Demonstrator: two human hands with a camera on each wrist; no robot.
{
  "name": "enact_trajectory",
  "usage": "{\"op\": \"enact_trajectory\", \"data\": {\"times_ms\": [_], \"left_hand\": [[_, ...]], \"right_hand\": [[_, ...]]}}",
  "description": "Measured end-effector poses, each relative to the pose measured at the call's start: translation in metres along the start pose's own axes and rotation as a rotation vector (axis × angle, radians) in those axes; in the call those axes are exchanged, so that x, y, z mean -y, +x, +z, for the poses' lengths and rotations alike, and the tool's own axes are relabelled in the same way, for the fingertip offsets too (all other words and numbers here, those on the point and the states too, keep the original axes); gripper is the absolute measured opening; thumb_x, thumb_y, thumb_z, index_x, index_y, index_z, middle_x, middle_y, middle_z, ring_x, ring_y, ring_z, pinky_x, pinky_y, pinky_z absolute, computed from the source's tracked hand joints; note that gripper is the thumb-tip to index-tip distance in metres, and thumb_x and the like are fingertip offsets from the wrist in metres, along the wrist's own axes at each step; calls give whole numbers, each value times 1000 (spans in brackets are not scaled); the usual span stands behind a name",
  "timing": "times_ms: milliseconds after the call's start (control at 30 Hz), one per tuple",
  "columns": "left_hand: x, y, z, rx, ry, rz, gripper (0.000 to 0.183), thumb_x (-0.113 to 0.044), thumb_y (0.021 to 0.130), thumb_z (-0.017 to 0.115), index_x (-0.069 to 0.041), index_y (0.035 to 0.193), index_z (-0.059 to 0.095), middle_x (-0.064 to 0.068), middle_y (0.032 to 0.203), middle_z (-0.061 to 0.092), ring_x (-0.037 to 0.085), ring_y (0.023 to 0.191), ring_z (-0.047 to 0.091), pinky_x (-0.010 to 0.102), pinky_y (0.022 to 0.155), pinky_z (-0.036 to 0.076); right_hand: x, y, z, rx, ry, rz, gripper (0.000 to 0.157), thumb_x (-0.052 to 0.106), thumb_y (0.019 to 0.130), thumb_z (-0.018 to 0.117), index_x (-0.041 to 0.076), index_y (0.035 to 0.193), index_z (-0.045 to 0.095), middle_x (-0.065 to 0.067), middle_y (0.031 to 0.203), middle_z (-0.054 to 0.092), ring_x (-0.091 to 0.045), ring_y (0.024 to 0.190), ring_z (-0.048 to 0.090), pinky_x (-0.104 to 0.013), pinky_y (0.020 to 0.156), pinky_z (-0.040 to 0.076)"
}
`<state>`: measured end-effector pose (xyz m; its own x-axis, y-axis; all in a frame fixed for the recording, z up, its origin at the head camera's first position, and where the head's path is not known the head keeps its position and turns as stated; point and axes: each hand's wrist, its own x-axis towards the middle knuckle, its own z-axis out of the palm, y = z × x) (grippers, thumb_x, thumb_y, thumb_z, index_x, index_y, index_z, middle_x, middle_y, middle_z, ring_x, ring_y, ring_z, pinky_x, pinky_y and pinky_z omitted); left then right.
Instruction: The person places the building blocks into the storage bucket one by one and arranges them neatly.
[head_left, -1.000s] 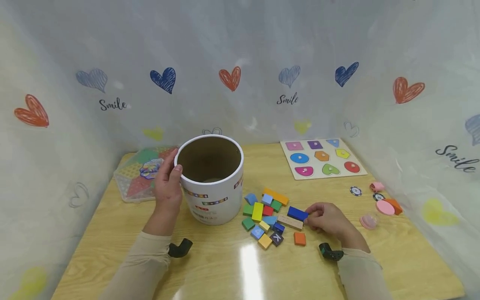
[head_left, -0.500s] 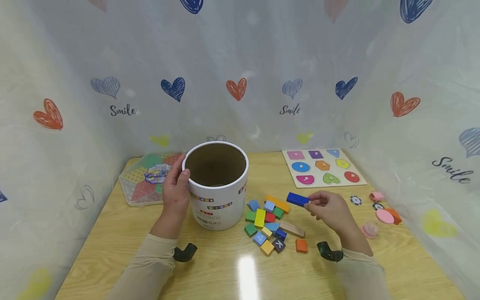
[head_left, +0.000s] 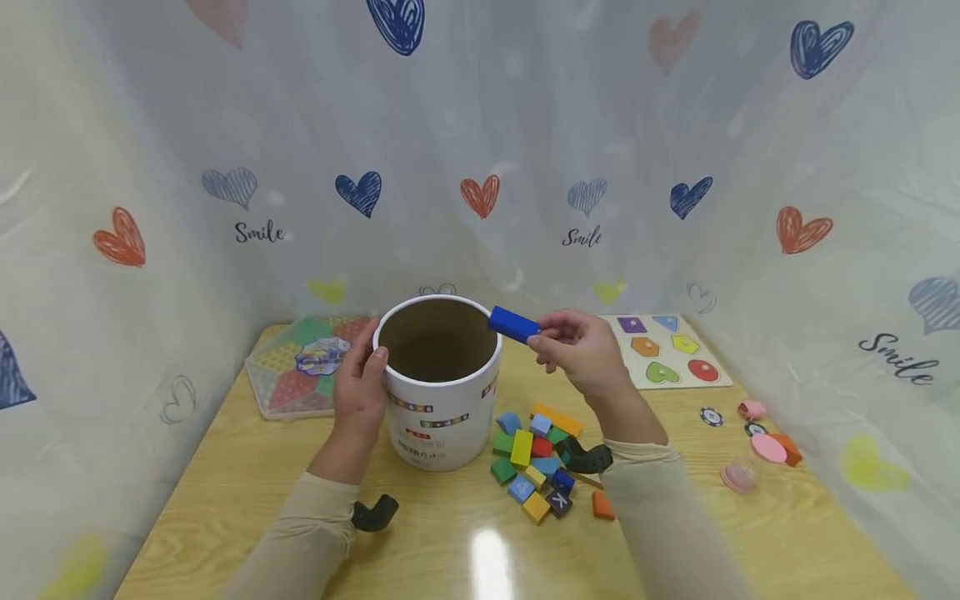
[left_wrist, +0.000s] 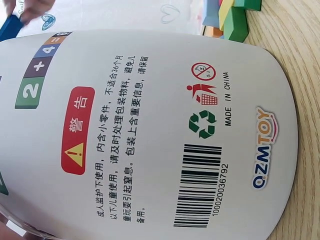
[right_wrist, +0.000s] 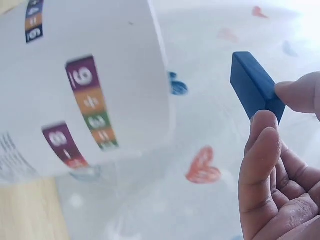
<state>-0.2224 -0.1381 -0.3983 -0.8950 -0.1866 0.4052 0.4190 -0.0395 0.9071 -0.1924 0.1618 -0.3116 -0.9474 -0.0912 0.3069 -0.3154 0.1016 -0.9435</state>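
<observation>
Blue rectangular block (head_left: 514, 325), earlier over the counter (head_left: 442, 550), now reaches the bucket's right rim, touching or not unclear | Right hand (head_left: 588, 354): fingers pinch block's far end | Left hand (head_left: 360, 392) holds white bucket (head_left: 450, 404), left side | Wide mouth opens left of block

White bucket (left_wrist: 155, 125) (barcode (left_wrist: 200, 185) showing) fills most; blue block (left_wrist: 10, 28) upper left.

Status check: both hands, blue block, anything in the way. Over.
Left hand holding bucket. Right hand pinching blue block near bucket's rim. No obstruction visible between block and bucket.
</observation>
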Motion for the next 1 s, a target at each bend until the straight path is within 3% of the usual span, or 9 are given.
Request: {"op": "enact_trajectory", "data": {"times_ms": [233, 400, 500, 767, 1000], "left_hand": [[4, -12, 5, 18, 39, -80, 44, -22, 97, 51, -20, 140, 47, 2, 140, 48, 18, 128, 43, 42, 105, 36], [16, -16, 6, 28, 52, -76, 42, -25, 97, 51, -26, 139, 49, -2, 140, 47, 17, 128, 42, 44, 105, 35], [18, -17, 7, 36, 49, -52, 42, -27, 96, 52, -26, 139, 49, -3, 140, 48, 17, 128, 43, 44, 104, 36], [10, -7, 5, 63, 37, -23, 44, -30, 97, 50, -26, 140, 47, -3, 140, 47, 18, 127, 43, 46, 104, 36], [-2, 4, 3, 47, -17, 5, 45, -22, 97, 48, -21, 141, 46, 0, 143, 45, 20, 131, 40, 44, 106, 33]], "right_hand": [[-26, 7, 34, 21, -31, 93, 26, 18, 80, 76, 4, 100, 67, -17, 83, 63, -30, 68, 61, -29, 58, 54], [-36, -1, 39, 20, -63, 116, 37, 26, 80, 76, 3, 107, 65, -15, 83, 63, -26, 66, 61, -31, 59, 55], [-37, -12, 30, 1, -80, 117, 42, 30, 80, 76, 5, 112, 64, -14, 84, 62, -28, 66, 60, -32, 60, 55], [-57, -57, -16, -29, -163, 172, 32, 29, 82, 74, 12, 108, 66, -18, 83, 61, -39, 65, 58, -37, 59, 55], [-100, -90, -64, 33, -330, 389, 41, 32, 82, 73, 10, 115, 64, -21, 80, 60, -32, 61, 56, -35, 54, 51]]}}
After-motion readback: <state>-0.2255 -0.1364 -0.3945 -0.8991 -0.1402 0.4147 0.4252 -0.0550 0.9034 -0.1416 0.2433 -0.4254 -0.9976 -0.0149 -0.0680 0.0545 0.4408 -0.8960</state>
